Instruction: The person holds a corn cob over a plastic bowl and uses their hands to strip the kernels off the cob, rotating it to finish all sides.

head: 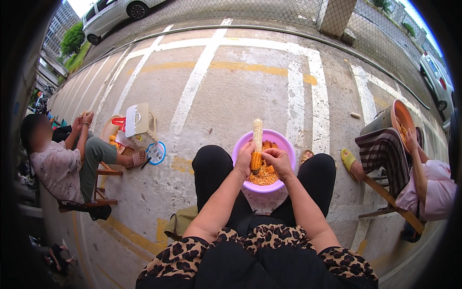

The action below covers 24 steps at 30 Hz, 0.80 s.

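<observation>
A corn cob point(257, 144) stands nearly upright between my hands, its upper part bare and pale, its lower part still covered in orange kernels. My left hand point(244, 159) grips the cob from the left side. On the other side, the fingers of my right hand point(279, 163) touch the kernels near the border of the bare part; whether they pinch anything is hidden. Below both hands, a pink-purple plastic basin point(291, 151) holds loose kernels point(264, 178) and several unstripped cobs point(269, 145). It sits between my knees.
At left, a seated person point(57, 159) holds something pale near a lidded beige basket point(141, 121) and a round blue-edged fan point(156, 153). At right, another seated person point(429, 184) reaches into an orange basin point(399, 108). A bare cob point(355, 115) lies on the concrete. A wire fence point(252, 14) runs beyond.
</observation>
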Motion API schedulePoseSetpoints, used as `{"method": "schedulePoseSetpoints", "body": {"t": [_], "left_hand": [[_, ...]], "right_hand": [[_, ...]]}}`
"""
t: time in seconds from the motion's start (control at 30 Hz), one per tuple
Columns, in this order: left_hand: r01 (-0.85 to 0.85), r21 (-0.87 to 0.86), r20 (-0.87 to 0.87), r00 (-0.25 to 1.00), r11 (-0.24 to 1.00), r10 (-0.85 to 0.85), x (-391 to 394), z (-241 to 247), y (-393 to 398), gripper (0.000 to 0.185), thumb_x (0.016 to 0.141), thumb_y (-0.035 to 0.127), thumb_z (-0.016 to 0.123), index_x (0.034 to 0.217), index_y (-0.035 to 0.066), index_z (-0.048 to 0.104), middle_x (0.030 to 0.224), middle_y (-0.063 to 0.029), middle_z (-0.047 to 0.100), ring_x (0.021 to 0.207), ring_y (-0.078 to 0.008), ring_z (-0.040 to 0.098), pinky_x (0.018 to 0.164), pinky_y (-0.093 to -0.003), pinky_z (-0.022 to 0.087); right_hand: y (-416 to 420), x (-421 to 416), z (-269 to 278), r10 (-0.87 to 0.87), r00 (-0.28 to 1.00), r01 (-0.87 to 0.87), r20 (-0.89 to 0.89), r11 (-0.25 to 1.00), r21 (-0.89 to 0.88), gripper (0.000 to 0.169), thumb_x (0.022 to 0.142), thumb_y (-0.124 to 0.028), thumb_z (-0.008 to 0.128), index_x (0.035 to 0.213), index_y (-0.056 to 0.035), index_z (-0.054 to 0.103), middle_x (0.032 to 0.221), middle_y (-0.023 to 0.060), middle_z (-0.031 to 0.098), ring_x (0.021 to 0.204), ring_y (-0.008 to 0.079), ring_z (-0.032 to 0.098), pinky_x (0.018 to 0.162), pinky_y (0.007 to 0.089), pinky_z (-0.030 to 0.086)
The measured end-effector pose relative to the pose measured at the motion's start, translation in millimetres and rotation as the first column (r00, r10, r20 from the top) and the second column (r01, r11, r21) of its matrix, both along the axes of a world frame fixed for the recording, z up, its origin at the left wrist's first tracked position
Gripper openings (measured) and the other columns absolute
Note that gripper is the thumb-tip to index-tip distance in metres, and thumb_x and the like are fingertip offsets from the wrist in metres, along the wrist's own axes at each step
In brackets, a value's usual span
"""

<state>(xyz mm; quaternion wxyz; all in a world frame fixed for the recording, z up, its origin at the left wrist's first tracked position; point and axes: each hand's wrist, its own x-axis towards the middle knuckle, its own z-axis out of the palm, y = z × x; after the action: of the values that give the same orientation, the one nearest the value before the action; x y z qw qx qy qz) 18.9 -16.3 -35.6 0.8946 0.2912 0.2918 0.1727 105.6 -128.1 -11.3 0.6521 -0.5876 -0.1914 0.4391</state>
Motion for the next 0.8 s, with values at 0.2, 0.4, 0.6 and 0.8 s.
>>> {"method": "schedulePoseSetpoints", "body": {"t": [0.2, 0.4, 0.6, 0.8], "left_hand": [[0.059, 0.048, -0.006, 0.998, 0.997, -0.059, -1.7, 5.3, -1.6, 0.021, 0.093, 0.024, 0.042, 0.104, 0.007, 0.047, 0.082, -0.0083, 0.057, 0.061, -0.0165, 0.058, 0.048, -0.0303, 0.05], [0.105, 0.096, -0.045, 0.994, 0.99, -0.101, -3.1, 6.2, -4.1, 0.017, 0.092, 0.024, 0.045, 0.1, 0.009, 0.047, 0.082, -0.0065, 0.057, 0.062, -0.0148, 0.058, 0.048, -0.0291, 0.05], [0.068, 0.041, -0.024, 0.997, 0.997, -0.067, -1.0, 14.1, -5.8, 0.016, 0.091, 0.019, 0.047, 0.099, 0.006, 0.05, 0.084, -0.0043, 0.056, 0.073, -0.0119, 0.057, 0.063, -0.0248, 0.048], [0.006, -0.018, 0.054, 0.999, 1.0, -0.005, 3.5, 13.6, -2.6, 0.022, 0.091, 0.021, 0.044, 0.104, 0.003, 0.047, 0.084, -0.0083, 0.057, 0.069, -0.0156, 0.059, 0.063, -0.028, 0.051]], "right_hand": [[-2.8, 1.4, -0.3, 0.034, 0.999, -0.035, -0.024, 0.999, -0.021, 0.014, 0.081, -0.014, 0.064, 0.083, -0.001, 0.062, 0.068, -0.0004, 0.058, 0.054, 0.0047, 0.048, 0.05, 0.0175, 0.038], [-3.7, -3.5, -1.7, 0.022, 0.998, -0.015, 0.063, 0.995, -0.095, 0.015, 0.084, -0.016, 0.061, 0.08, -0.0022, 0.058, 0.064, -0.0018, 0.054, 0.053, 0.0042, 0.047, 0.048, 0.0173, 0.037], [-0.5, -6.6, -7.9, -0.017, 0.992, 0.024, 0.126, 0.998, -0.051, 0.016, 0.087, -0.016, 0.057, 0.079, -0.0025, 0.056, 0.064, -0.0026, 0.052, 0.053, 0.0037, 0.045, 0.048, 0.0176, 0.036], [1.0, 7.9, -8.5, -0.169, 0.982, 0.17, 0.079, 0.985, -0.002, 0.015, 0.087, -0.014, 0.055, 0.079, -0.001, 0.056, 0.064, -0.001, 0.053, 0.055, 0.0058, 0.047, 0.051, 0.0206, 0.038]]}}
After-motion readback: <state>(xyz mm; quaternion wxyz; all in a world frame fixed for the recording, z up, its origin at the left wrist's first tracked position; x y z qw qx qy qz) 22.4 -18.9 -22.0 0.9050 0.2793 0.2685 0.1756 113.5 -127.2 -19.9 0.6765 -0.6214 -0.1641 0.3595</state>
